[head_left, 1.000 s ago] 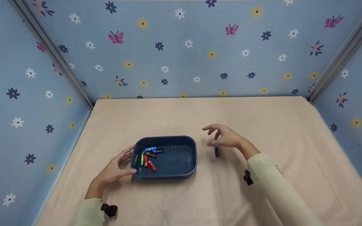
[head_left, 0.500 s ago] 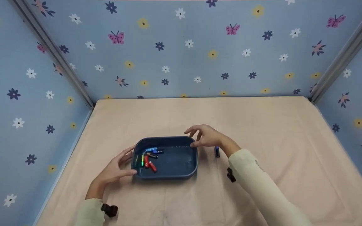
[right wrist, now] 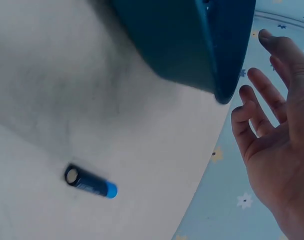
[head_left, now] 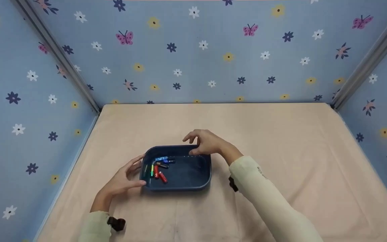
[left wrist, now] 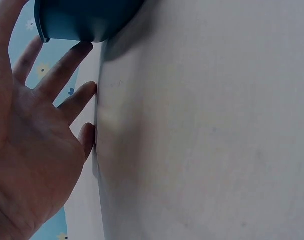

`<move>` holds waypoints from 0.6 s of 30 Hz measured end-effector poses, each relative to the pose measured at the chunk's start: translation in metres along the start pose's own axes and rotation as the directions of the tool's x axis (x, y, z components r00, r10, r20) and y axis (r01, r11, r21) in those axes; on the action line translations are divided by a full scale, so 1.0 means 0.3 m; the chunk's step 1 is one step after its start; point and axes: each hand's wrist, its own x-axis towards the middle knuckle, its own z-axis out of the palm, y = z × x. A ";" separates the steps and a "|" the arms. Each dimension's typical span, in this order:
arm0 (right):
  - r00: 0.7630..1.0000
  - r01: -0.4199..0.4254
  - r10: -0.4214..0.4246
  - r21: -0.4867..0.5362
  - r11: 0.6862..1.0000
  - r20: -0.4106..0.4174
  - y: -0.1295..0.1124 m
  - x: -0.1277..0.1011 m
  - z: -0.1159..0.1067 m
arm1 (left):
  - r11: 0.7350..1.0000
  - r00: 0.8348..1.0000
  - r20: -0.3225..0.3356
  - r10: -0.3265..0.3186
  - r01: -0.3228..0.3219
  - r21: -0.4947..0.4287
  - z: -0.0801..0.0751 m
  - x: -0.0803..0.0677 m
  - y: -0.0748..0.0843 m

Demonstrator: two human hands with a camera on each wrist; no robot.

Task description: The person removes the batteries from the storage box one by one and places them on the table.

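Leftward from the lone battery [right wrist: 90, 182], the right hand [head_left: 206, 142] has been shifted — fingers loose, nothing held — over the tray's [head_left: 198, 183] far rim. The tray's left end is touched by the left hand [head_left: 123, 178], open — batteries [head_left: 159, 167] are seen inside.

The tray [head_left: 180, 183] sits mid-desk [head_left: 281, 134], batteries [head_left: 160, 166] in its 9 o'clock end. My left hand [head_left: 123, 179] is at its 9 o'clock, my right hand [head_left: 205, 143] at 1 o'clock; a lone battery [right wrist: 90, 182] lies at 3 o'clock.
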 end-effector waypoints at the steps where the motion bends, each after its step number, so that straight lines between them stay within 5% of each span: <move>1: 1.000 0.004 -0.004 -0.001 1.000 0.006 -0.013 0.008 0.003 | 1.000 1.000 -0.002 -0.001 0.001 0.002 0.000 0.001 0.001; 18: 0.980 0.050 -0.056 0.040 0.998 0.188 -0.161 0.114 0.102 | 0.999 0.999 -0.002 -0.041 0.041 0.033 -0.005 0.000 -0.004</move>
